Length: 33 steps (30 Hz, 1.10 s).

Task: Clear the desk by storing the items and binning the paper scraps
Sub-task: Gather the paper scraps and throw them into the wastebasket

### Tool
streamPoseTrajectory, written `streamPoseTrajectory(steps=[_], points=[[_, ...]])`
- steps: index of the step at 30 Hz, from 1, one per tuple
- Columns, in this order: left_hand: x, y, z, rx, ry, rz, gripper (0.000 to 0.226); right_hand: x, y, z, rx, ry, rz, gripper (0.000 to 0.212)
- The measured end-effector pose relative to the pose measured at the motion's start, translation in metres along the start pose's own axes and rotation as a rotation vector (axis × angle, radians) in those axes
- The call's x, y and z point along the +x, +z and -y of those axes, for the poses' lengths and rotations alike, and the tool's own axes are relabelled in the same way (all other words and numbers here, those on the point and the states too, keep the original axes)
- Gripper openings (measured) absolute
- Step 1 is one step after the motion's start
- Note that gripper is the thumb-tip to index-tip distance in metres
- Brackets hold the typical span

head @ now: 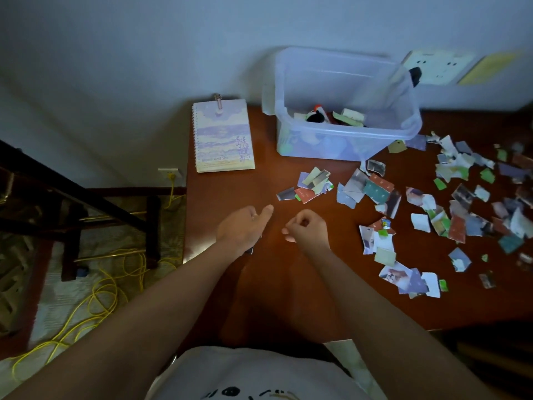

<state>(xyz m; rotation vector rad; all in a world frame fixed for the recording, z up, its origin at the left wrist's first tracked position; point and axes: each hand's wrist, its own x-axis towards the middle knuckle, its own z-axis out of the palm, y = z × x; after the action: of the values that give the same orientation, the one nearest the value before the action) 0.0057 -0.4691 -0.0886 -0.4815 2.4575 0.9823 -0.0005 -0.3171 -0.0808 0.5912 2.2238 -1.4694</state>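
Both hands are held low over the bare near-left part of the worktop (pixel 253 180), close together but apart. The left hand (pixel 245 226) is seen with the thumb stretched forward; its fingers are hidden, and a dark sliver shows under the wrist, so whether something is held cannot be told. The right hand (pixel 308 229) is seen with fingers curled in; nothing is visibly pinched. The paper scraps (pixel 461 212) are spread over the right half of the worktop, well to the right of both hands. One small cluster of scraps (pixel 310 184) lies just ahead of the right hand, slightly right of it, so the right hand is judged the nearer one for a forward reach. No bin is seen. The translucent storage box (pixel 346 134) is set at the back by the wall, beyond that cluster, with some items already inside. The spiral notebook (pixel 223 137) lies ahead-left, long axis running away from the person, nearer the left hand, with a small pen-like item (pixel 218 104) on its far end. Storing is judged partly done; the scraps are mostly uncollected.
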Motion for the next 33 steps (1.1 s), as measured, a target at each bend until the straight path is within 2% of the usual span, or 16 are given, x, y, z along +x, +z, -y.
streamPoseTrajectory(steps=[3,6,10,14,18,21,24,29,33], points=[[0.008,0.004,-0.016,-0.108,-0.021,0.027,0.031,0.011,-0.025,0.012,0.173,0.126,0.0,0.021],[0.019,0.008,-0.03,-0.177,-0.015,0.054,0.02,0.023,-0.044,0.015,0.184,0.155,0.023,0.02],[0.031,0.016,-0.052,-0.216,0.007,0.008,0.015,0.046,-0.064,0.021,-0.154,0.039,0.041,0.026],[0.044,0.028,-0.069,-0.148,-0.029,-0.043,0.005,0.076,-0.078,0.024,-0.286,-0.038,0.157,0.031],[0.056,0.038,-0.075,-0.082,-0.068,-0.016,0.031,0.107,-0.085,0.027,-0.555,-0.236,0.154,0.023],[0.065,0.046,-0.074,0.017,-0.078,-0.031,0.056,0.124,-0.089,0.032,-0.794,-0.42,0.181,0.048],[0.073,0.055,-0.071,0.008,-0.103,-0.059,0.064,0.142,-0.087,0.035,-1.034,-0.595,0.229,0.066],[0.076,0.064,-0.07,0.036,-0.085,-0.178,0.058,0.162,-0.08,0.04,-1.201,-0.632,0.386,0.079],[0.078,0.065,-0.073,0.039,-0.088,-0.179,0.03,0.163,-0.076,0.046,-1.251,-0.59,0.358,0.065]])
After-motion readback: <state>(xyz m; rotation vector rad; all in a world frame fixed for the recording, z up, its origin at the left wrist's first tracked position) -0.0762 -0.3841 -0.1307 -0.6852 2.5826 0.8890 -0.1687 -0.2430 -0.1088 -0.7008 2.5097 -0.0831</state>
